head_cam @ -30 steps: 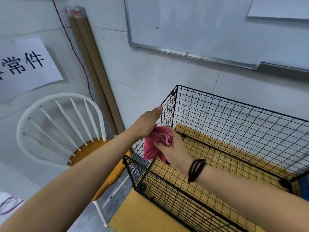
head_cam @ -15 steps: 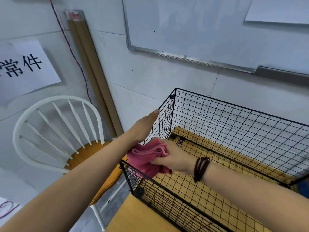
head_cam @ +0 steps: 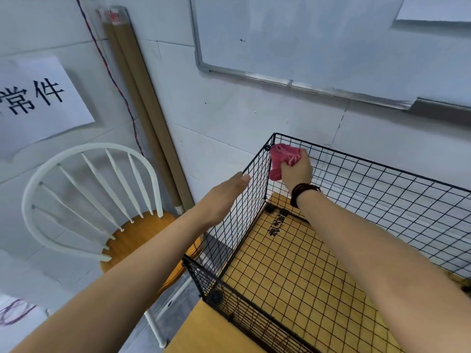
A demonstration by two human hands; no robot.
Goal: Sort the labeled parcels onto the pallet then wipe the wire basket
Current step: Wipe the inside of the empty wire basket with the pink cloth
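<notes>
The wire basket (head_cam: 382,192) stands on the worktop (head_cam: 204,332). The left hand (head_cam: 224,197), fingers straight, braces the outside of the basket's left panel. Farther in, the right hand (head_cam: 297,171) has its grip clenched on the pink cloth (head_cam: 279,156). The cloth has climbed from the basket's near-left corner to its far-left top corner, so wiping seems well under way.

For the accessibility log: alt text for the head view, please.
A person's right hand grips a pink cloth against the far left corner of a black wire basket, while the left hand lies flat on the outside of the basket's left panel. The basket stands on a wooden table beside a white chair.
</notes>
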